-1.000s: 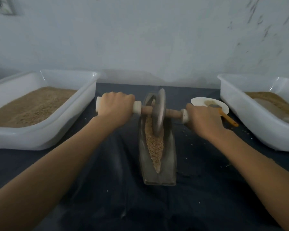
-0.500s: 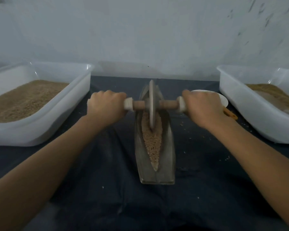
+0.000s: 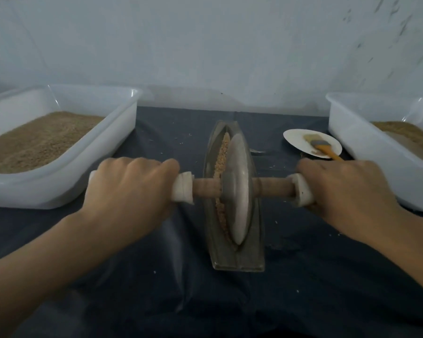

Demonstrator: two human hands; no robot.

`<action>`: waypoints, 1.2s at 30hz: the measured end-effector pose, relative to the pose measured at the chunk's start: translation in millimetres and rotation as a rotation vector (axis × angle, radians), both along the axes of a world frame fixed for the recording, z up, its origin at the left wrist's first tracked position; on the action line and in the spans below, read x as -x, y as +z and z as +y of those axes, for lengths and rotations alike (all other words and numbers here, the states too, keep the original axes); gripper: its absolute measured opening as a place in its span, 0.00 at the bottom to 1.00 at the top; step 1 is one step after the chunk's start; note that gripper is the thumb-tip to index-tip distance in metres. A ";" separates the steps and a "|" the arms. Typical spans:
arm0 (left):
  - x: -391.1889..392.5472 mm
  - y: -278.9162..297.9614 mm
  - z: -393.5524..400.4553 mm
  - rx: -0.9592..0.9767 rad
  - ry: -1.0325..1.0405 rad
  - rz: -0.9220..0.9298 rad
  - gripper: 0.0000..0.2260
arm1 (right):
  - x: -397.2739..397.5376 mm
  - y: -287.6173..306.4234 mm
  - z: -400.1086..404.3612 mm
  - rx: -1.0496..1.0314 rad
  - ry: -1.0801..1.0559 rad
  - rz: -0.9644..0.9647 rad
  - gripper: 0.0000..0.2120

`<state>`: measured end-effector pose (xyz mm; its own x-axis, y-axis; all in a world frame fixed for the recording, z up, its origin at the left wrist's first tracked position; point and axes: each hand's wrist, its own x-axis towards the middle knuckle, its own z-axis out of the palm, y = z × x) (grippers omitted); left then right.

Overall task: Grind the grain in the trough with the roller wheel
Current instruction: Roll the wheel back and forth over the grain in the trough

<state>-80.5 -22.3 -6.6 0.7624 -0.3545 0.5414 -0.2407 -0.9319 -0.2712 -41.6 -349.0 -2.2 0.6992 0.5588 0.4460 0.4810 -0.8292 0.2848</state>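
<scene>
Rolled back toward the near end of the trough (image 3: 238,261) since half a second ago: roller wheel (image 3: 237,191), a dull grey stone-like disc standing on edge on a wooden axle with pale end caps. Left hand (image 3: 127,191) and right hand (image 3: 347,193) curled round those caps, fingers wrapped tight. Boat-shaped trough at mid-table on dark wrinkled cloth (image 3: 156,289); coarse tan grain (image 3: 222,157) in its groove, left of and beyond the disc. White plastic tubs of grain at left edge (image 3: 59,191) and right edge (image 3: 352,132). Small white dish (image 3: 296,140) with orange-handled brush (image 3: 324,147) just beyond right hand.
</scene>
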 end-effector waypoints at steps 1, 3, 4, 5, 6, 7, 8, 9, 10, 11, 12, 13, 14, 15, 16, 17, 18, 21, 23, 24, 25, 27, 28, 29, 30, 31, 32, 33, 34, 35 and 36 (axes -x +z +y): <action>-7.3 -0.4 -2.2 -0.026 0.035 0.019 0.22 | -8.7 -2.6 2.3 -0.007 -0.013 0.005 0.21; -35.6 -2.7 -9.5 -0.057 0.117 0.065 0.18 | -38.9 -12.8 8.4 -0.010 -0.070 -0.022 0.19; -53.1 -2.5 -13.0 -0.040 0.152 0.078 0.15 | -56.8 -17.6 12.4 -0.012 -0.101 -0.032 0.18; -72.0 -1.9 -15.8 -0.026 0.177 0.072 0.13 | -74.7 -20.6 16.6 -0.024 -0.134 -0.022 0.17; -91.0 -0.4 -17.5 -0.023 0.197 0.067 0.11 | -90.9 -22.0 20.1 -0.039 -0.170 -0.014 0.14; -107.9 2.4 -18.9 -0.026 0.211 0.074 0.09 | -103.6 -21.3 23.3 -0.052 -0.197 -0.020 0.12; -121.7 5.7 -19.3 -0.026 0.221 0.091 0.08 | -113.1 -20.2 25.5 -0.067 -0.213 -0.031 0.10; -131.6 8.5 -19.3 -0.024 0.223 0.108 0.08 | -118.9 -19.8 26.9 -0.079 -0.223 -0.038 0.10; -136.4 10.2 -19.0 -0.024 0.221 0.120 0.08 | -120.1 -19.9 27.6 -0.084 -0.230 -0.040 0.09; -134.9 11.2 -19.2 -0.023 0.214 0.125 0.07 | -115.9 -19.3 27.9 -0.082 -0.228 -0.038 0.09; -126.9 11.1 -19.7 -0.014 0.200 0.123 0.07 | -106.9 -19.5 26.6 -0.071 -0.216 -0.032 0.10; -114.0 9.9 -20.2 -0.002 0.180 0.117 0.06 | -94.0 -19.8 23.6 -0.049 -0.202 -0.022 0.12; -97.4 7.4 -19.8 -0.003 0.159 0.109 0.07 | -77.3 -19.9 19.0 -0.028 -0.181 -0.018 0.15; -77.8 5.1 -18.3 -0.011 0.136 0.094 0.09 | -57.5 -18.6 14.2 -0.019 -0.145 -0.038 0.19; -56.5 3.6 -15.9 -0.016 0.107 0.072 0.12 | -36.7 -15.5 9.3 -0.022 -0.099 -0.074 0.23; -35.7 2.7 -12.9 -0.015 0.068 0.039 0.14 | -17.1 -11.2 4.2 -0.025 -0.055 -0.097 0.25; -17.7 2.6 -8.8 0.004 0.020 -0.006 0.16 | -1.8 -7.0 -1.3 -0.019 -0.022 -0.105 0.24; 8.0 4.4 2.7 0.065 -0.077 -0.024 0.17 | 11.7 1.8 -9.4 -0.006 0.029 -0.073 0.20; -2.8 1.7 2.0 0.067 -0.040 0.047 0.18 | -2.6 -0.7 -3.5 -0.017 0.018 -0.058 0.19; -17.2 -3.4 0.3 0.054 -0.004 0.056 0.17 | -16.9 -5.2 0.4 -0.013 -0.015 -0.053 0.19; -34.9 -7.8 -2.9 0.037 0.045 0.060 0.16 | -34.7 -10.4 5.0 -0.002 -0.063 -0.053 0.18; -75.0 -10.1 -8.8 0.049 0.125 0.068 0.14 | -74.2 -18.6 13.8 0.017 -0.166 -0.064 0.17; -94.9 -8.0 -10.7 0.053 0.139 0.056 0.12 | -92.0 -20.7 16.7 0.008 -0.195 -0.073 0.18; -112.3 -4.4 -12.2 0.048 0.150 0.042 0.10 | -106.2 -21.1 19.2 -0.006 -0.214 -0.080 0.18; -126.1 -0.8 -13.4 0.042 0.162 0.033 0.09 | -116.0 -20.4 21.4 -0.018 -0.225 -0.087 0.20; -135.8 1.4 -13.8 0.043 0.168 0.030 0.08 | -122.8 -20.4 22.4 -0.028 -0.231 -0.096 0.21; -140.3 2.0 -14.0 0.046 0.170 0.033 0.08 | -125.1 -20.5 23.3 -0.033 -0.237 -0.096 0.21; -138.5 1.8 -14.6 0.052 0.166 0.035 0.09 | -122.7 -19.6 24.1 -0.031 -0.240 -0.091 0.21; -130.0 0.2 -15.0 0.068 0.162 0.039 0.10 | -115.1 -17.8 24.3 -0.014 -0.242 -0.085 0.20; -116.8 -2.0 -15.0 0.091 0.157 0.052 0.11 | -103.6 -16.1 22.7 0.015 -0.238 -0.085 0.20; -100.4 -5.2 -13.7 0.109 0.155 0.074 0.13 | -88.6 -13.7 19.9 0.046 -0.222 -0.090 0.21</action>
